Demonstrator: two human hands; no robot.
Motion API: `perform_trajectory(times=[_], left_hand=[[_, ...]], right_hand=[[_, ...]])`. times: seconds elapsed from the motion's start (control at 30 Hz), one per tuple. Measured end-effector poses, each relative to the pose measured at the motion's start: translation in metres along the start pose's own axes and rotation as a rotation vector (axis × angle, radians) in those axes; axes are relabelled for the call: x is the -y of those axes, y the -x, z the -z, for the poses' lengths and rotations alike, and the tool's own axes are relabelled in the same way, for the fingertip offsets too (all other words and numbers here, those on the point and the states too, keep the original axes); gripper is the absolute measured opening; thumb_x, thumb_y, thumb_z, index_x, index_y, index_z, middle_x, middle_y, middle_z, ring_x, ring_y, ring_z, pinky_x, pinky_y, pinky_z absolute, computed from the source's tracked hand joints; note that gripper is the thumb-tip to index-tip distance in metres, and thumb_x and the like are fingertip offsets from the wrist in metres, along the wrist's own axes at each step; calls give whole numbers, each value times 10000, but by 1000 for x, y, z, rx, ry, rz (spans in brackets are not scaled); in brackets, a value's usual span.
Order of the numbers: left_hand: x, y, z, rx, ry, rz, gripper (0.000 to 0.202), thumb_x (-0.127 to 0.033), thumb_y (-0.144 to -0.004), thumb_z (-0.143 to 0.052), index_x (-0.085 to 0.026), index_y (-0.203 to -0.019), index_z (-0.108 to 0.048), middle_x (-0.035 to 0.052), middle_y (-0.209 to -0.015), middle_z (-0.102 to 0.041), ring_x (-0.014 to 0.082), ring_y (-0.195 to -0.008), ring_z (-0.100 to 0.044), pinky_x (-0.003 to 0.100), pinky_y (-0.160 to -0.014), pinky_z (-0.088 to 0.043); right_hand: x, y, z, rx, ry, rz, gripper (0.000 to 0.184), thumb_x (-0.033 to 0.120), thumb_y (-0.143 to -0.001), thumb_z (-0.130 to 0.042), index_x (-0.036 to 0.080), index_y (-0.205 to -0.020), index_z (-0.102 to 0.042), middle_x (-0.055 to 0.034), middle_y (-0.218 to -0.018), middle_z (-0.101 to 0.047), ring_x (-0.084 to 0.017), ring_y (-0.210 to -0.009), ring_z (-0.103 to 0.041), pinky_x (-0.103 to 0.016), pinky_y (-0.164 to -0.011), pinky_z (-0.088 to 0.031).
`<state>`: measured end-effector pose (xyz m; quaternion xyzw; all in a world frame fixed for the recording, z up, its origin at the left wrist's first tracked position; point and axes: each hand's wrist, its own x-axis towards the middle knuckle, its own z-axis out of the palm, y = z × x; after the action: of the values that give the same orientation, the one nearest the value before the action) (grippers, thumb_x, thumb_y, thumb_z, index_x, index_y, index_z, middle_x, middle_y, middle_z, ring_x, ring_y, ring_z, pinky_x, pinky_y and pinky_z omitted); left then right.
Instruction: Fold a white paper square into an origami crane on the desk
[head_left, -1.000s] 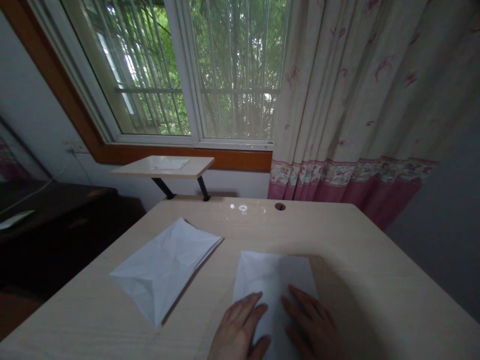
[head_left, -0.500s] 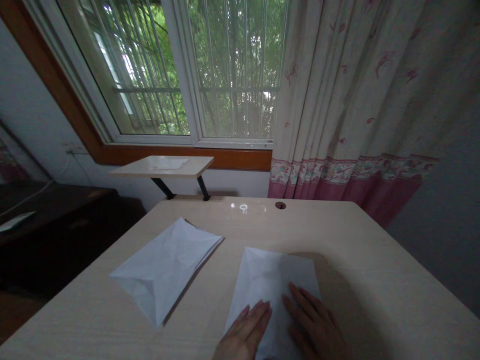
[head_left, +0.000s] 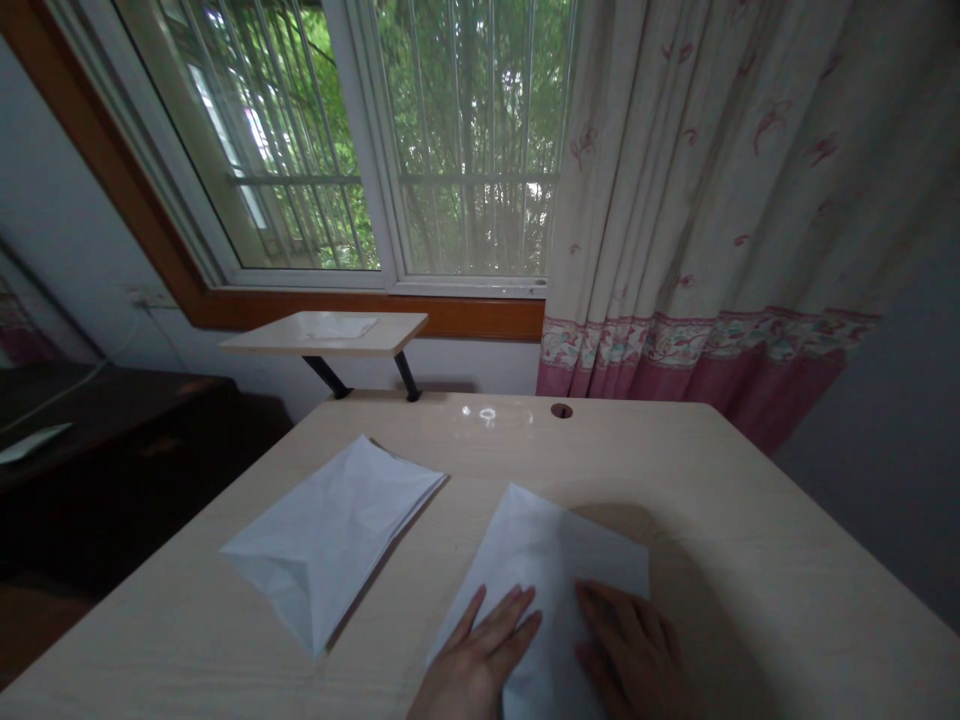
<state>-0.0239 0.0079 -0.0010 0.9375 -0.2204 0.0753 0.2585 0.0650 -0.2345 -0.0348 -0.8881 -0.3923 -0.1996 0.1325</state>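
A white sheet of paper [head_left: 555, 550], which looks folded, lies on the desk in front of me. My left hand [head_left: 484, 650] rests on its left side with the fingers stretched out and a little apart. On its right side lies my right hand [head_left: 634, 645], fingers extended over the surface, partly in shadow. The sheet's near end runs out of the picture between my hands. To the left, apart from both hands, is another white folded paper [head_left: 337, 530] in several layers, with a creased, slightly raised near corner.
The pale wooden desk [head_left: 720, 500] carries a small raised shelf [head_left: 300, 340] at its back left, with a white paper on it. A round cable hole [head_left: 561, 411] is near the back edge. Beyond are a barred window and a curtain [head_left: 675, 200]. A dark cabinet [head_left: 112, 400] stands left.
The sheet under my hands has turned clockwise, its far right corner shifting right and nearer. My left hand has moved slightly left and its fingers have spread. The other paper has stayed put.
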Motion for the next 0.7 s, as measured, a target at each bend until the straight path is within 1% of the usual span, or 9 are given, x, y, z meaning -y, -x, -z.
perform_trajectory(times=[0.1,0.2,0.27,0.33,0.4,0.47,0.6,0.7], left_hand=[[1,1,2,17,-26,-7,734,-198,-740,-694,-319,-1401,-398,76,-1427,-406,303,-1248,-480,505,-1047,-373],[-1,1,7,36,-48,-3,609,-217,-748,-720,-341,-1310,-521,67,-1426,-408,306,-1238,-488,505,-1034,-389],[-3,2,10,22,-42,-17,570,-230,-748,-738,-360,-1272,-556,54,-1416,-422,307,-1230,-493,497,-1024,-402],[-3,3,13,0,-40,-48,538,-285,-755,-750,-379,-1253,-570,39,-1397,-452,302,-1219,-503,472,-1018,-416],[-4,4,15,-14,-68,-79,483,-366,-776,-734,-378,-1236,-586,25,-1371,-496,289,-1213,-512,434,-1018,-429],[-5,4,16,-21,-115,-104,425,-427,-807,-688,-344,-1216,-607,14,-1336,-544,266,-1211,-523,399,-1016,-440],[-9,2,18,-52,-200,-119,331,-428,-855,-632,-270,-1146,-648,11,-1278,-603,230,-1185,-556,364,-1005,-459],[-9,0,17,-75,-234,-125,265,-431,-883,-592,-265,-1072,-675,-2,-1213,-648,215,-1145,-590,350,-987,-480]], right_hand=[[-1,1,-2,11,38,13,401,408,-871,-546,311,-1259,-578,-18,-1138,-679,-229,-971,-652,-349,-781,-537],[-1,-2,0,-8,41,66,392,374,-880,-533,261,-1251,-592,-41,-1234,-628,-257,-1091,-607,-377,-841,-538],[-1,-5,2,-10,-7,116,413,350,-889,-520,226,-1279,-571,-55,-1314,-562,-268,-1179,-546,-391,-896,-524],[-1,-7,4,9,-88,134,438,323,-895,-512,215,-1320,-528,-59,-1353,-516,-255,-1216,-512,-388,-937,-506],[-1,-7,5,40,-164,120,455,297,-896,-515,224,-1345,-494,-55,-1361,-500,-233,-1220,-508,-373,-964,-489],[-1,-6,6,68,-208,91,467,295,-892,-529,232,-1353,-481,-52,-1362,-491,-225,-1215,-511,-358,-979,-477],[-3,-3,9,104,-223,60,463,352,-894,-545,257,-1344,-492,-40,-1358,-484,-229,-1198,-525,-337,-972,-479],[-5,-2,14,134,-196,67,451,388,-895,-547,244,-1322,-520,-49,-1340,-497,-235,-1170,-550,-326,-934,-507]])
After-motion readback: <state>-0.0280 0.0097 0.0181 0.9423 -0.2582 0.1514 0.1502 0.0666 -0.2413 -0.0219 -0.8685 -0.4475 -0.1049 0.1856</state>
